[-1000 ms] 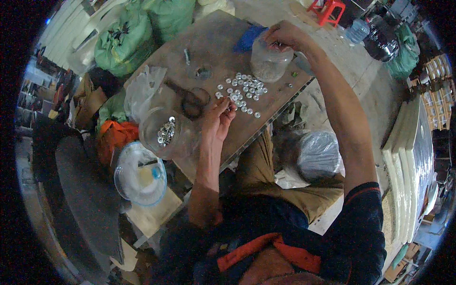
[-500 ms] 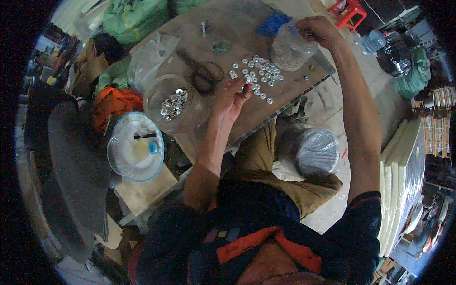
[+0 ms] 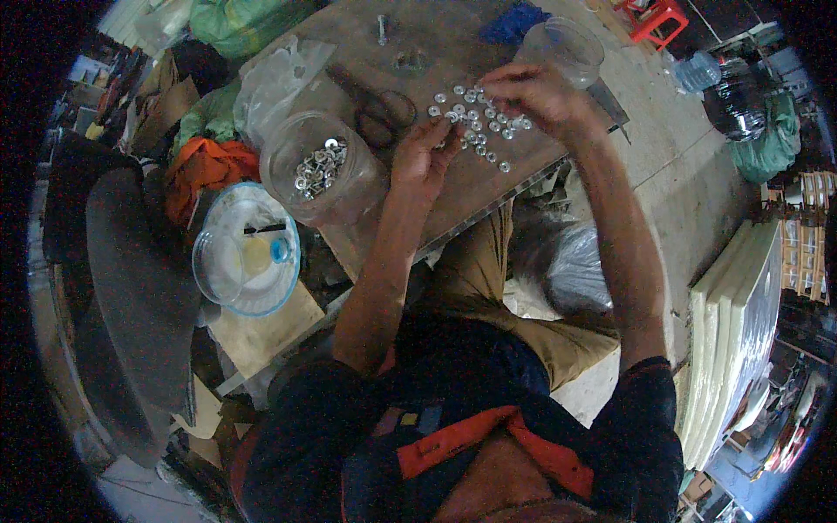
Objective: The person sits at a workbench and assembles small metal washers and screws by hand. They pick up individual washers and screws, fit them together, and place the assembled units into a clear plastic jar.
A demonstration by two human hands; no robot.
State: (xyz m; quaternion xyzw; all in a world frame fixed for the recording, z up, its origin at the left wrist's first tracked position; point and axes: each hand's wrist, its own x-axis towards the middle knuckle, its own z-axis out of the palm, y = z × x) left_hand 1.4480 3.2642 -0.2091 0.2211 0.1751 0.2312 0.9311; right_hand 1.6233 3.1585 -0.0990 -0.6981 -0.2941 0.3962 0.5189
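Note:
Small shiny washers [image 3: 472, 114] lie scattered on the brown work board [image 3: 488, 187]. At their left edge is my left hand [image 3: 425, 150], its fingers closed in a pinch; whatever is between the fingertips is too small to make out. My right hand [image 3: 536, 96] hovers at the far right side of the washers, thumb and fingers pressed together, their content hidden. Behind it stands a clear round tub [image 3: 577, 50]. Left of my left hand, a clear plastic jar [image 3: 277, 179] lies tilted, holding many small metal fasteners [image 3: 321, 168].
Dark scissors [image 3: 377, 120] and a clear plastic bag [image 3: 283, 83] lie on the board. A bolt [image 3: 382, 30] stands farther back, near a blue cloth [image 3: 516, 23]. A blue-rimmed bowl [image 3: 294, 222] sits at the left, and a wrapped bundle [image 3: 577, 275] lies below the board's edge.
My right hand has come out of the clear tub, moving nearer and left to the washers. My left hand stays pinched by the washers; the view has shifted slightly.

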